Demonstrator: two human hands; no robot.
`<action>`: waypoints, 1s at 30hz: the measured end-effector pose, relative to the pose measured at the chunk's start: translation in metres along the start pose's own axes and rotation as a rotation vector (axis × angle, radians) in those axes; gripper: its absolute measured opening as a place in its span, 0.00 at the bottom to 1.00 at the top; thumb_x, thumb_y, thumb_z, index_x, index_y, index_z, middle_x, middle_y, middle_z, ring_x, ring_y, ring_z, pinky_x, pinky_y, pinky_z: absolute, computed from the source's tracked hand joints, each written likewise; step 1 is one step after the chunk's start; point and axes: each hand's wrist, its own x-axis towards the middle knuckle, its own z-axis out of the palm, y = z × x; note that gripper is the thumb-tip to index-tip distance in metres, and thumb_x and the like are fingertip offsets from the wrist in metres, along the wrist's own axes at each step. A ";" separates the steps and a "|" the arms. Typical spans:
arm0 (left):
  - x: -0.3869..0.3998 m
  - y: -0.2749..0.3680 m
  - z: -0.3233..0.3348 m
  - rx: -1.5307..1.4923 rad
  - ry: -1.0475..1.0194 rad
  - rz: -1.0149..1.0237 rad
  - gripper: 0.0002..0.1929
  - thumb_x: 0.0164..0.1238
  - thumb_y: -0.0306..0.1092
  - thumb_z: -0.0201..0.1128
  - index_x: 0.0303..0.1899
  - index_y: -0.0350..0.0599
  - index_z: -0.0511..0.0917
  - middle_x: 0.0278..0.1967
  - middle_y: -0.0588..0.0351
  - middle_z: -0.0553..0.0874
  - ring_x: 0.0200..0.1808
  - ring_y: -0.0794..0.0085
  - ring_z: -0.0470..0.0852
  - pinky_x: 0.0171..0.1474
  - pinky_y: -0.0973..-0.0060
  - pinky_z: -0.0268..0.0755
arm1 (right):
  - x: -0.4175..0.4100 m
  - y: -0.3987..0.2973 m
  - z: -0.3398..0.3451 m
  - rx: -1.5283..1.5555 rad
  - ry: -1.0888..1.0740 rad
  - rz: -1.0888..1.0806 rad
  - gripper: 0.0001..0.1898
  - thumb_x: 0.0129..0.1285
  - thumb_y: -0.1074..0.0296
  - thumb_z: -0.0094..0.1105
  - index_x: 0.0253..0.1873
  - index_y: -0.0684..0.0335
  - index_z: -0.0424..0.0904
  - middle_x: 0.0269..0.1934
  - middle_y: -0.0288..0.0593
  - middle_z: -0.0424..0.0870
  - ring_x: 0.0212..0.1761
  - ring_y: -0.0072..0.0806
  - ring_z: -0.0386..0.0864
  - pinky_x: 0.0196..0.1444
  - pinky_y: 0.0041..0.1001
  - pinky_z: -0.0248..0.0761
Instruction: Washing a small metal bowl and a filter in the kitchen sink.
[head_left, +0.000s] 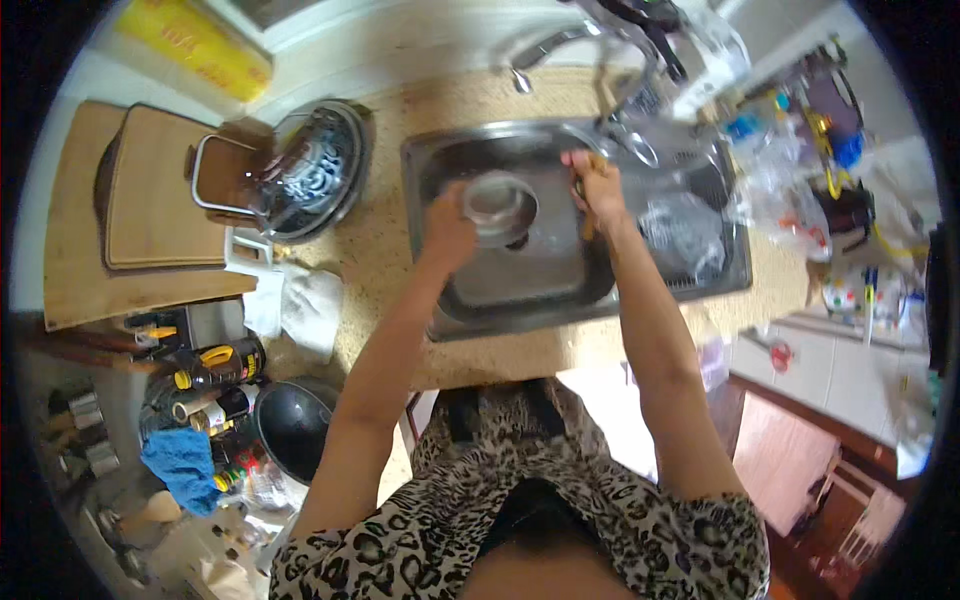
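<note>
My left hand (451, 229) grips the left rim of a round metal bowl (496, 210), which is over the left part of the stainless steel sink basin (525, 289). Above the basin's right side, my right hand (596, 184) is closed around a thin yellowish-brown item (589, 223), too blurred to name, with its ends showing above and below the fist. The curved faucet spout (551, 49) is behind the sink. A crumpled clear plastic bag (682, 232) lies on the sink's right section.
Wooden cutting boards (165, 199) and a round tray with glassware (311, 172) stand at left, near a white cloth (311, 307). A dark wok (292, 427) and bottles (240, 360) are lower left. Plastic bags (780, 195) hang or lie at the right of the sink; I cannot tell which.
</note>
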 end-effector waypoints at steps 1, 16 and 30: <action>-0.015 0.002 -0.004 -0.126 -0.128 -0.116 0.21 0.52 0.18 0.57 0.52 0.39 0.78 0.49 0.48 0.83 0.50 0.59 0.81 0.51 0.65 0.74 | -0.003 0.003 -0.004 0.299 -0.019 0.052 0.18 0.71 0.51 0.53 0.44 0.63 0.80 0.31 0.41 0.82 0.30 0.32 0.78 0.31 0.32 0.69; -0.041 0.063 0.033 -0.626 -0.509 -0.173 0.23 0.54 0.18 0.56 0.56 0.35 0.76 0.47 0.57 0.83 0.49 0.75 0.80 0.55 0.75 0.71 | -0.056 -0.048 -0.024 1.215 -0.111 0.042 0.17 0.73 0.64 0.49 0.61 0.67 0.69 0.55 0.54 0.78 0.59 0.44 0.77 0.64 0.43 0.70; -0.051 0.086 0.048 -0.344 -0.356 0.293 0.21 0.56 0.12 0.51 0.51 0.35 0.78 0.44 0.51 0.82 0.47 0.72 0.81 0.51 0.77 0.70 | -0.095 -0.040 -0.063 1.058 -0.034 0.011 0.20 0.66 0.70 0.60 0.61 0.62 0.71 0.53 0.45 0.81 0.49 0.31 0.81 0.34 0.24 0.72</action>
